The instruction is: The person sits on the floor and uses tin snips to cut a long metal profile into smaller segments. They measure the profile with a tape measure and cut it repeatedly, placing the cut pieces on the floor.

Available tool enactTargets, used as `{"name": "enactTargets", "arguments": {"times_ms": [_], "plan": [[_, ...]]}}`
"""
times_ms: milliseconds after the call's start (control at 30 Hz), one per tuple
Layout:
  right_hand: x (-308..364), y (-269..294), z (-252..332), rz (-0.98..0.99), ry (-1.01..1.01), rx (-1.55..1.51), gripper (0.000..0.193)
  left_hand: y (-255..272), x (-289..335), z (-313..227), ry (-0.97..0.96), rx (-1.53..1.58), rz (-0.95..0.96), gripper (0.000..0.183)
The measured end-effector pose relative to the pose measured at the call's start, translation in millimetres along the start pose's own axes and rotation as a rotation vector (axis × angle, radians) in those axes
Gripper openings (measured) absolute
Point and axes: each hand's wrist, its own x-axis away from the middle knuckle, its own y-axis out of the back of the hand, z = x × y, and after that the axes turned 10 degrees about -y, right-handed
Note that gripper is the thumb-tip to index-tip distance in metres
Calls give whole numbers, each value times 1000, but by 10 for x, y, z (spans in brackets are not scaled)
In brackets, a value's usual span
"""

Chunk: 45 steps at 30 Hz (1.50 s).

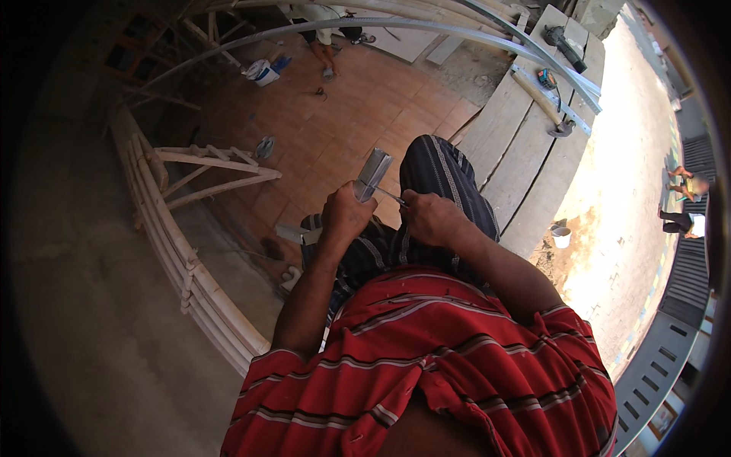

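My left hand (350, 209) is closed around a silver metal channel (373, 171), whose folded end sticks up past my fingers. My right hand (434, 217) grips a thin metal rod-like tool (392, 196). Its narrow shaft crosses to the channel and meets it just above my left thumb. The tool's handle is hidden in my fist, so its kind cannot be made out. Both hands are over my lap, in front of my striped dark trousers (442, 167).
Right of my knee is a plank platform (495, 145) with a hammer (544, 103), a tape measure (547, 78) and a power tool (565, 47). Long metal strips (426, 27) arch overhead. Bamboo poles (183, 266) stand left. Another person's hand (328, 70) is near a white bucket (261, 72).
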Motion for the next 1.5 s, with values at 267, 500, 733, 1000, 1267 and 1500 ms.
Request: {"name": "enactTargets", "arguments": {"times_ms": [267,500,733,1000,1267,1500], "plan": [[54,6,-3,-71,20,47,28,-6,-12,8,-26,-5,-28,33],[106,33,-53,-76,9,67,29,-33,-41,71,-109,145,0,29],[58,-66,-172,-181,40,77,28,113,-24,-56,31,394,126,32],[28,-73,-157,-162,38,74,29,217,-15,-75,-55,474,154,21],[56,-57,-156,-182,41,62,28,147,-132,122,-88,458,198,22],[264,250,163,-136,-25,-12,33,151,-207,-269,-193,-124,-97,41]]}}
